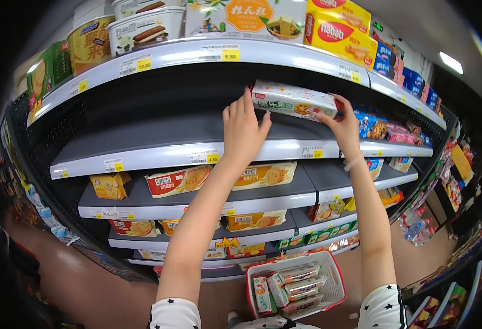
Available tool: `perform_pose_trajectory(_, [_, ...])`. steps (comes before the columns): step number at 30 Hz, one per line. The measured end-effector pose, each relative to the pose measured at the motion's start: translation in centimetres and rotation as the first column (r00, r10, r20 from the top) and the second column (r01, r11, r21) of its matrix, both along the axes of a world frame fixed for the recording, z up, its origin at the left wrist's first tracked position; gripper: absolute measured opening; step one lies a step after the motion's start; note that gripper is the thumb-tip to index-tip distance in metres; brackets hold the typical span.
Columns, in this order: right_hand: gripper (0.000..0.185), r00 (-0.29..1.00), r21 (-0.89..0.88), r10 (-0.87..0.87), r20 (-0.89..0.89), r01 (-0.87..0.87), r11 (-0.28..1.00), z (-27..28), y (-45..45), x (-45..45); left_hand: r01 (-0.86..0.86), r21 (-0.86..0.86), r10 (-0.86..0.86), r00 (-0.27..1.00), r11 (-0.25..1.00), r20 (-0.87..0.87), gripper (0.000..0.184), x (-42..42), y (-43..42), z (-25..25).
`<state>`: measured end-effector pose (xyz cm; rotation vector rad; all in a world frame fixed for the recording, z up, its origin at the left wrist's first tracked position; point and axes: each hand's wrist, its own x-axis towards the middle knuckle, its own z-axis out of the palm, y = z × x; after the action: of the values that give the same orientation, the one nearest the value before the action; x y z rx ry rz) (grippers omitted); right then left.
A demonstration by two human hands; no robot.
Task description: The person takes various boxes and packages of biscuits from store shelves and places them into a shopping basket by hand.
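Observation:
A long white biscuit box (293,100) with green lettering and a cookie picture is between my two hands, above the upper-middle shelf (158,131). My left hand (243,127) grips its left end, fingers up along the end and thumb at the lower front. At the right end, my right hand (344,126) closes around the box, thumb on the front lower edge. Whether the box touches the shelf, I cannot tell. Blue cookie packs (371,127) stand just right of my right hand on the same shelf.
A white basket with a red rim (337,274) sits on the floor below, holding several biscuit packs (302,279). Yellow wafer boxes (339,34) and ice-cream-style tubs (146,30) line the shelf above. Lower shelves carry biscuit packs (178,181). Shelf edges bear price tags (230,55).

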<state>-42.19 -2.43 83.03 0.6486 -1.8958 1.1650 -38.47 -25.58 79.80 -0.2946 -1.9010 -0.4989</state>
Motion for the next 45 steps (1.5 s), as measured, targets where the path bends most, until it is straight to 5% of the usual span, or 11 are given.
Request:
perform_pose_trajectory(4, [0.063, 0.991, 0.331, -0.131, 0.036, 0.112, 0.937, 1.1, 0.3, -6.6, -0.308, -0.108, 0.326, 0.917, 0.945, 0.230, 0.061, -3.0, -0.1, -0.9])
perform_pose_trajectory(17, [0.080, 0.895, 0.617, -0.216, 0.390, -0.080, 0.783, 0.7, 1.8, -15.7, -0.315, -0.163, 0.350, 0.897, 0.935, 0.272, 0.033, -3.1, 0.0, -0.8])
perform_pose_trajectory(19, [0.081, 0.955, 0.567, -0.146, 0.259, -0.028, 0.823, -0.2, 2.8, -16.4, -0.333, -0.165, 0.365, 0.899, 0.928, 0.243, 0.033, -3.1, 0.0, -0.9])
perform_pose_trajectory(22, [0.056, 0.859, 0.407, -0.167, -0.484, 0.390, 0.826, -0.2, 3.0, -8.9, -0.382, -0.215, 0.421, 0.890, 0.899, 0.174, 0.036, -3.3, -0.2, -1.2])
perform_pose_trajectory(24, [0.041, 0.931, 0.290, -0.026, -0.364, 0.140, 0.947, -1.4, 3.5, -0.3, -0.410, -0.245, 0.454, 0.876, 0.879, 0.165, 0.037, -3.3, -0.3, -1.3])
perform_pose_trajectory(30, [0.025, 0.996, 0.373, 0.023, 0.089, -0.055, 0.926, -21.0, 11.4, 13.4, -0.438, -0.138, 0.459, 0.843, 0.889, 0.282, 0.040, -2.8, 0.0, -0.8])
perform_pose_trajectory(33, [0.035, 0.713, -0.041, -0.089, 0.696, 0.163, 0.986, -39.9, 10.7, 16.2, -0.437, -0.093, 0.442, 0.837, 0.895, 0.321, 0.039, -2.6, 0.5, -0.5])
perform_pose_trajectory(34, [0.038, 0.545, -0.093, -0.038, 0.837, 0.212, 0.973, -46.2, 10.8, 17.8, -0.432, -0.064, 0.431, 0.856, 0.900, 0.285, 0.038, -2.4, 0.8, -0.5])
perform_pose_trajectory(39, [0.054, 0.598, 0.194, -0.062, 0.799, -0.159, 0.968, -55.1, 6.6, 21.0, -0.352, -0.177, 0.275, 0.894, 0.919, -0.353, 0.037, 1.0, 3.0, -3.4])
perform_pose_trajectory(43, [0.072, 0.549, 0.531, -0.333, 0.767, -0.252, 0.809, -57.1, 4.2, 18.1, -0.080, -0.080, 0.091, 0.984, 0.994, 0.152, 0.047, 10.7, 7.9, -22.3])
perform_pose_trajectory(45, [0.079, 0.452, 0.560, -0.392, 0.801, -0.335, 0.757, -57.6, 3.2, 16.8, 0.066, 0.012, -0.042, 0.487, 0.998, 0.872, 0.053, 17.4, 14.0, -28.7])
